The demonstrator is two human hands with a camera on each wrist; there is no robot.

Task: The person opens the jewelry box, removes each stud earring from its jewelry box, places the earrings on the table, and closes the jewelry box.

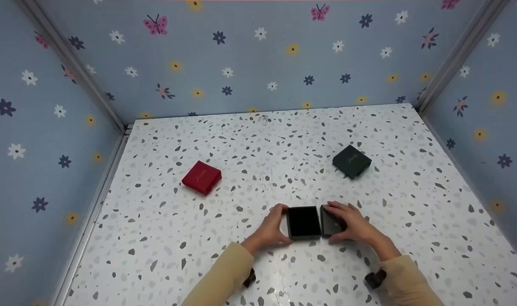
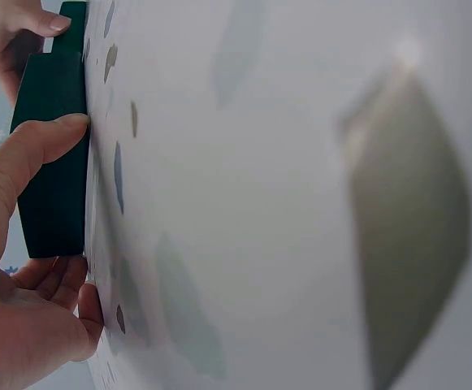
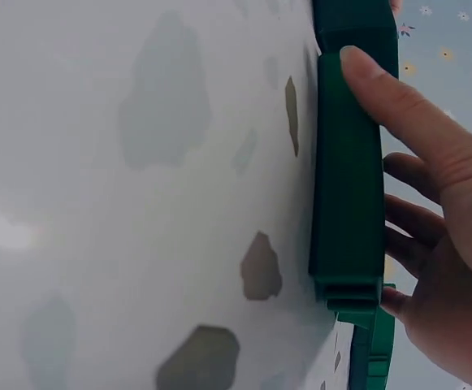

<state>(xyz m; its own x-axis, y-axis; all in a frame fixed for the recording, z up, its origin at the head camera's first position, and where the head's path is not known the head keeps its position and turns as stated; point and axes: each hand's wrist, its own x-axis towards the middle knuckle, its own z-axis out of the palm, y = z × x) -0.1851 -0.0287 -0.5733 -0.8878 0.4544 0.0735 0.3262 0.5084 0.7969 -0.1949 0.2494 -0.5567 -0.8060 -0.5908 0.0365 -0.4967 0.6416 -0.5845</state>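
A small dark green box lies in two halves side by side on the speckled table point(image 1: 258, 140), near its front edge. My left hand point(image 1: 279, 224) pinches the left half point(image 1: 303, 222), a flat square with a black top face, thumb on the near side and fingers on the far side. My right hand point(image 1: 340, 224) grips the right half point(image 1: 329, 226) in the same way. In the left wrist view the thumb point(image 2: 61, 134) presses the green side wall point(image 2: 53, 187). The right wrist view shows my thumb point(image 3: 374, 81) lying along the right half point(image 3: 345, 187).
A shut red box point(image 1: 201, 177) lies to the left of centre and a shut dark green box point(image 1: 351, 161) to the right, further back. Blue flowered walls point(image 1: 258, 59) close in the table at the back and on both sides.
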